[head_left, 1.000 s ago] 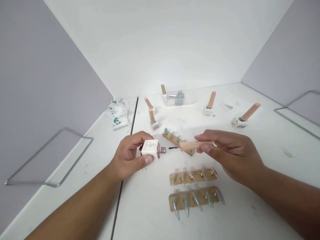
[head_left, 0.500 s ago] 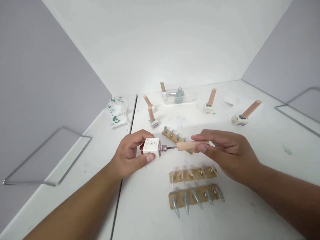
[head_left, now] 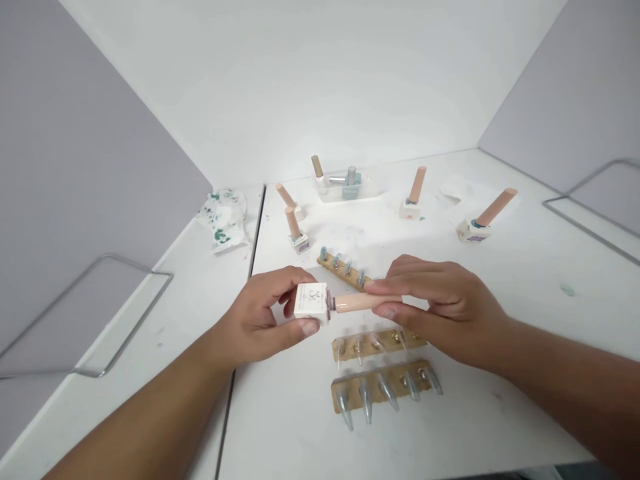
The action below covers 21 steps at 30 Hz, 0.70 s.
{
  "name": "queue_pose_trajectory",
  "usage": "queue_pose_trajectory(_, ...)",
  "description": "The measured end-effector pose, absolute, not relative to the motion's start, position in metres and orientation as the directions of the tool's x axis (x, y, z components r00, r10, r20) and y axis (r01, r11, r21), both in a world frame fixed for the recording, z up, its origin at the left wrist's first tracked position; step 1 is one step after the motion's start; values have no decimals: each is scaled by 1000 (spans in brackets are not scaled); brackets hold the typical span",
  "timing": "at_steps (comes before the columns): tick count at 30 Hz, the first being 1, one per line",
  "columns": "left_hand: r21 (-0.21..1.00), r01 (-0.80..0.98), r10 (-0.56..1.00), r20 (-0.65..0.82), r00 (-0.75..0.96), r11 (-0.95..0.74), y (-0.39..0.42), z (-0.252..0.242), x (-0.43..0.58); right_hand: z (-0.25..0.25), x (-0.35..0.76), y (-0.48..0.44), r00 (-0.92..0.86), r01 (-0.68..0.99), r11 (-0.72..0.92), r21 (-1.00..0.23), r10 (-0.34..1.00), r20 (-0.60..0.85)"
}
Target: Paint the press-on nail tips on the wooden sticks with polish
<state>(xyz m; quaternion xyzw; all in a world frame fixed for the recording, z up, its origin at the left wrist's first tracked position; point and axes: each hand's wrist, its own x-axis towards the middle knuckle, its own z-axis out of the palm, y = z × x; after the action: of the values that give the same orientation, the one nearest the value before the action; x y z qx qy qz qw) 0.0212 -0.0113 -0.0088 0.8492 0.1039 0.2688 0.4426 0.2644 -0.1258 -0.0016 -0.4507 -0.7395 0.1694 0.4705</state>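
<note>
My left hand (head_left: 273,315) grips a white square nail polish bottle (head_left: 311,301), tipped on its side with its neck to the right. Between the fingers and thumb of my right hand (head_left: 435,297) is the long peach brush cap (head_left: 357,302), its end at the bottle's neck; the brush itself is hidden. Below my hands lie two cardboard strips of nail tips: an upper strip (head_left: 369,342) with clear tips and a lower strip (head_left: 375,387) with greyish ones. A third strip (head_left: 343,268) with blue-green tips sits behind, partly covered by my right hand.
Peach-capped bottles stand behind: a pair at left (head_left: 299,239), one at back right (head_left: 411,205), another farther right (head_left: 475,230). A clear tray (head_left: 325,195) holds several bottles. Stained tissue (head_left: 227,223) lies left. Wire frames (head_left: 137,320) flank the white table.
The brush cap has moved left onto the bottle's neck, and the bare brush stem between them has gone from sight. The whole view has shifted slightly.
</note>
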Motion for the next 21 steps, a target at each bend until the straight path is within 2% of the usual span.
queue_pose_trajectory(3,814,-33,419,332,845,-580,-12,-8,20,-2,268,-124,-289,526,660,-536,732,618)
queue_pose_trajectory(6,832,-9,434,299,850,-555,-12,-8,19,-1,269,-124,-347,545,688,-479,705,618)
queue_pose_trajectory(12,825,-22,466,341,816,-565,-12,-11,19,-2,269,-124,-316,554,677,-484,709,630)
queue_pose_trajectory(17,829,-16,452,321,833,-559,-12,-11,20,-4,269,-123,-342,574,663,-480,727,596)
queue_pose_trajectory(21,827,-35,452,342,824,-561,-10,-12,19,-3,272,-124,-283,564,618,-548,768,575)
